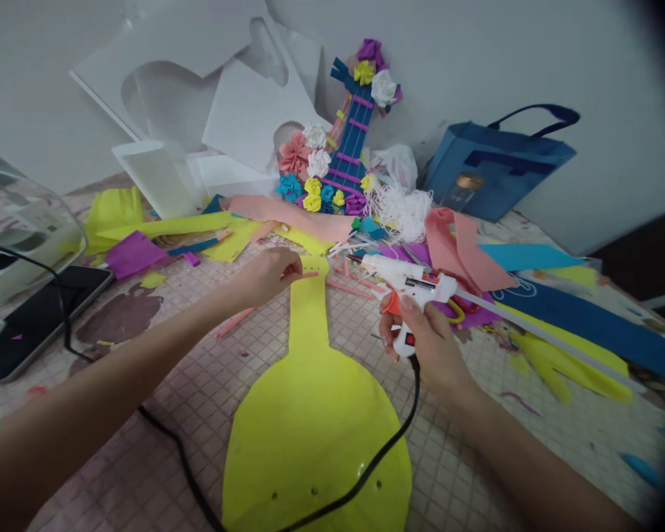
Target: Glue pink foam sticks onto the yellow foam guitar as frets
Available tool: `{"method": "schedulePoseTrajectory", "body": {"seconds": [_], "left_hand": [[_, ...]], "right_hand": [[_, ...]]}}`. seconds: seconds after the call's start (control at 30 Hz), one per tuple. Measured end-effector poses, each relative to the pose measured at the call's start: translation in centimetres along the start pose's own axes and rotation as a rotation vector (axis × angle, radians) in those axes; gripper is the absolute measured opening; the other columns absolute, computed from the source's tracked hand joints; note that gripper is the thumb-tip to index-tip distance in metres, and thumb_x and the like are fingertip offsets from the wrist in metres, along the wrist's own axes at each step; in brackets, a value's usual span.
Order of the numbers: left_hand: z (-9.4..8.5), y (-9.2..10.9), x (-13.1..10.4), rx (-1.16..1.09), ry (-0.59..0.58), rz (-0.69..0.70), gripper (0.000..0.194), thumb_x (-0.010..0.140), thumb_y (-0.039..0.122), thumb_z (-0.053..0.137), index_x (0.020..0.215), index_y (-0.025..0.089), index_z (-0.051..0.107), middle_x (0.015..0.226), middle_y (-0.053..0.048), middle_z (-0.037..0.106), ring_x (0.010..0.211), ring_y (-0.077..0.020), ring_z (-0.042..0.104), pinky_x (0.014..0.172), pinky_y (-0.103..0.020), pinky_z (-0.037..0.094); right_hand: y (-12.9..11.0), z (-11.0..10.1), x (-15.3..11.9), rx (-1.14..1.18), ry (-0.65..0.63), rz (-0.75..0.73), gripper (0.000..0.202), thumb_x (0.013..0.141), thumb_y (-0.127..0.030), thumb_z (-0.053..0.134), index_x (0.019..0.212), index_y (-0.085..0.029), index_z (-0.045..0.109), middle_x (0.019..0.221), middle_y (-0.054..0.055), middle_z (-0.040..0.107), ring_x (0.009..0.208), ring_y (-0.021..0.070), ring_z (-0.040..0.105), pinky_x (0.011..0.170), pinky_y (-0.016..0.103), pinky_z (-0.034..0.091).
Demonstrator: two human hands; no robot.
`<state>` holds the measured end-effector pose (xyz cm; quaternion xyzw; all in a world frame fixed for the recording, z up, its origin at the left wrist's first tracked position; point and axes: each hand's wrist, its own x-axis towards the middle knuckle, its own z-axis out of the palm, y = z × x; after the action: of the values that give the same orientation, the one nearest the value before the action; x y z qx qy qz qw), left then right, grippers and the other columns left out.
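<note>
A yellow instrument-shaped cutout (315,414) is laid flat on a table (199,391) with a grid-patterned surface, its round body placed nearest the viewer and its narrow neck pointed away. The neck is flanked by two bare hands, held well apart from each other. At the neck's far end, just below its wider head, a thin pink strip (310,275) is pinched between the thumb and fingers of the left hand (274,275); it is held across the neck, though whether the two touch cannot be told.

To the right of the neck, a white glue gun (404,277) is gripped around its handle by the right hand (429,336), with fingers curled at the orange trigger (391,301). Its nozzle is aimed leftward, toward the cutout's head. The left forearm is stretched up from the lower left corner, the right from the lower right. From the handle, a black cable (366,473) is looped down over the yellow body.

A dark label (420,284) is fixed to the gun's side, its lettering too small to be read. A dark T-like shape is seen on a blue bag (493,170) behind.
</note>
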<state>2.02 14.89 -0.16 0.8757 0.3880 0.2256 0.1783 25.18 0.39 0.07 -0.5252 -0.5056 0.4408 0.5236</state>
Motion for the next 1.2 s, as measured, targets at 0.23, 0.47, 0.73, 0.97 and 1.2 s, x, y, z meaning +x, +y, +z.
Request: {"method": "schedulePoseTrajectory", "body": {"seconds": [0.23,0.47,0.73,0.97,1.2], "left_hand": [[0.5,0.6,0.8,0.223,-0.058,0.120,0.013,0.080,0.012,0.048,0.076,0.016,0.060,0.081,-0.008,0.060,0.080,-0.0208,0.052,0.068,-0.029,0.034],[1.1,0.0,1.0,0.180,-0.073,0.104,0.012,0.077,0.011,0.050,0.076,0.017,0.060,0.079,-0.008,0.059,0.078,-0.0203,0.052,0.069,-0.029,0.035],[2.0,-0.7,0.8,0.218,-0.057,0.123,0.012,0.081,0.014,0.049,0.077,0.017,0.060,0.079,-0.008,0.058,0.079,-0.0207,0.052,0.068,-0.029,0.035],[2.4,-0.7,1.0,0.271,-0.061,0.153,0.013,0.082,0.014,0.048,0.074,0.017,0.058,0.075,-0.008,0.056,0.078,-0.0216,0.051,0.068,-0.030,0.034],[2.4,-0.1,1.0,0.338,-0.087,0.175,0.019,0.085,0.014,0.046,0.072,0.015,0.059,0.075,-0.009,0.055,0.079,-0.0216,0.051,0.067,-0.030,0.035]], "right_hand": [[-0.1,0.1,0.0,0.057,0.006,0.026,0.033,0.089,-0.047,0.047,0.077,-0.017,0.054,0.056,-0.003,0.054,0.036,0.0075,0.046,0.034,0.021,0.032],[0.1,0.0,0.0,0.060,0.012,0.014,0.031,0.089,-0.047,0.046,0.079,-0.018,0.055,0.057,-0.003,0.054,0.038,0.0083,0.045,0.034,0.022,0.033],[0.5,0.0,0.1,0.056,0.024,0.011,0.030,0.089,-0.046,0.047,0.080,-0.019,0.055,0.056,-0.003,0.054,0.038,0.0081,0.046,0.035,0.021,0.033],[0.1,0.0,0.1,0.071,-0.004,0.009,0.030,0.090,-0.045,0.047,0.080,-0.019,0.055,0.054,-0.004,0.053,0.036,0.0074,0.045,0.035,0.021,0.031],[0.1,0.0,0.1,0.105,0.008,0.032,0.029,0.090,-0.044,0.048,0.079,-0.018,0.055,0.054,-0.003,0.054,0.037,0.0077,0.045,0.034,0.020,0.032]]}}
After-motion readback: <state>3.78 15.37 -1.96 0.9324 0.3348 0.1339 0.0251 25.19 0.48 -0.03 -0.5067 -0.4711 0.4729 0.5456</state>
